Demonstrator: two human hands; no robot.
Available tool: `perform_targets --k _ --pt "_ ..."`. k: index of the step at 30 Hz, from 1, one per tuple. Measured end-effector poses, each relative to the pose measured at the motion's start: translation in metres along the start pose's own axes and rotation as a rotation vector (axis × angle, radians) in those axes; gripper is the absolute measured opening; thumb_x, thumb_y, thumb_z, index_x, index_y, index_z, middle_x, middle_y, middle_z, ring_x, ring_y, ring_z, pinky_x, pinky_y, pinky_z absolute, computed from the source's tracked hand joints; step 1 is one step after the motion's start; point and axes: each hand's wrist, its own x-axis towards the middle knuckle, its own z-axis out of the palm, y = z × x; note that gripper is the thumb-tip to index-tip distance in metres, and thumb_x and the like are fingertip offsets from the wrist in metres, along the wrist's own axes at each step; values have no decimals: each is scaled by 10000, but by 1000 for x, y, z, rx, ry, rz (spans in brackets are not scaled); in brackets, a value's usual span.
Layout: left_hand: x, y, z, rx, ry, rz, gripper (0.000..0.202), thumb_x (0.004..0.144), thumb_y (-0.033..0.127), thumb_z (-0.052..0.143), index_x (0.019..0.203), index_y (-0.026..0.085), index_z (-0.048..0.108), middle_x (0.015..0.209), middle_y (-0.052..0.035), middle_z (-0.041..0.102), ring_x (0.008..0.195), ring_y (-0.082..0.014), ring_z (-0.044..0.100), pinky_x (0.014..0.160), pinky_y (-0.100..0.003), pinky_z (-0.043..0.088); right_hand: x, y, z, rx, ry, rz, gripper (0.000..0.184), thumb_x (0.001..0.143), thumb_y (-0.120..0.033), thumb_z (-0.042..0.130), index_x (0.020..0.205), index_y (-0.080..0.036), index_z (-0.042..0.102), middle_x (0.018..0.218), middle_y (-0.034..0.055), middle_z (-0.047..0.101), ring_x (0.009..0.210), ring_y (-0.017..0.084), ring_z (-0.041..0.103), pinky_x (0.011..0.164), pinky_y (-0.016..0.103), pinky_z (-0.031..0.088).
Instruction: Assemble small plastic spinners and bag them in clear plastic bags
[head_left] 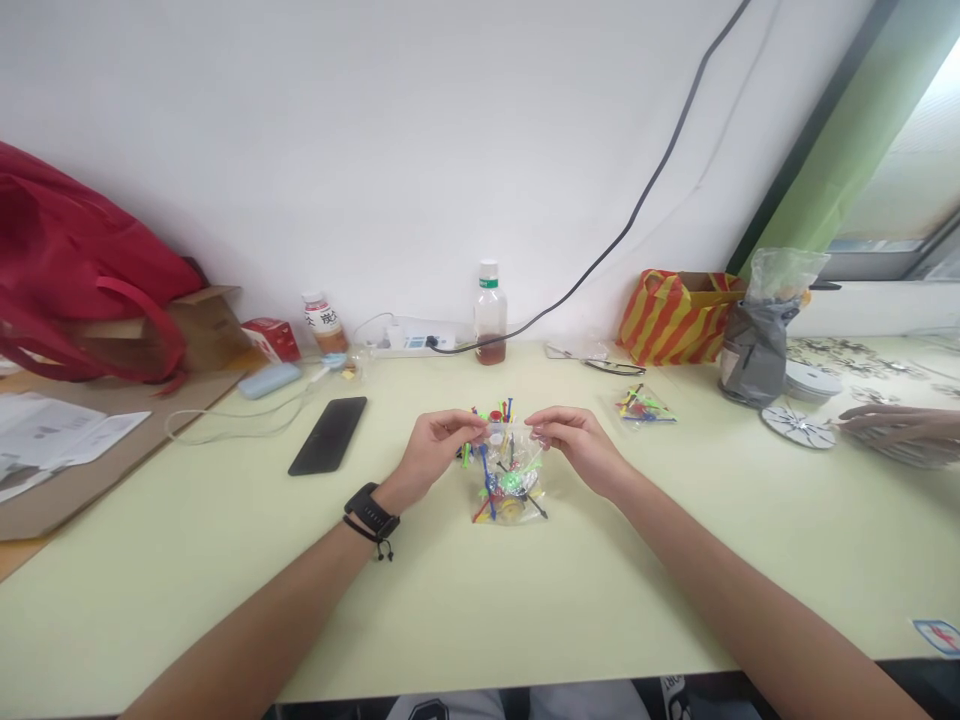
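Observation:
A clear plastic bag (511, 480) with small colourful plastic pieces inside hangs between my two hands over the table. My left hand (439, 445) pinches its top left corner between thumb and fingers. At the opposite top corner, the fingers of my right hand (574, 440) are closed on the bag in the same way. Red, blue, green, yellow and black parts show through the plastic. Just behind the bag, more loose colourful pieces (510, 408) stick up, partly hidden by the bag and my left hand.
Left lies a black phone (328, 436) beside a white cable. Another filled plastic bag (642, 405) lies to the right. A drink bottle (490, 315) and power strip (420, 338) stand by the wall. At far right another person's hand (904, 425) is near white discs (797, 425).

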Motion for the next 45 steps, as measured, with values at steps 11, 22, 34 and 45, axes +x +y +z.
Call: perform_targets --k 11,22,34,45 --pt "-1 -4 -3 59 -24 42 386 746 386 901 1057 177 812 918 -79 796 839 -203 721 786 -314 584 -5 -5 5 -143 13 -149 308 760 -412 860 999 -225 805 880 35 757 813 188 650 793 339 497" --pt "2 -7 -4 84 1 45 284 762 403 874 937 181 838 950 -99 816 871 -234 740 786 -326 582 -2 -3 4 -150 50 -131 213 755 -376 835 919 -240 829 871 44 784 838 212 680 809 360 515" --pt "2 -10 -5 41 -40 27 418 760 385 891 1116 183 808 1030 -93 805 910 -209 729 851 -323 583 -2 -1 2 -180 7 -162 341 759 -434 854 1039 -242 826 969 63 792 894 229 702 848 386 536" --pt "2 -14 -4 82 -11 24 241 770 383 870 894 180 837 936 -93 816 865 -226 738 785 -313 574 0 2 0 -177 38 -126 193 747 -382 823 862 -229 838 849 62 808 839 241 735 834 395 559"
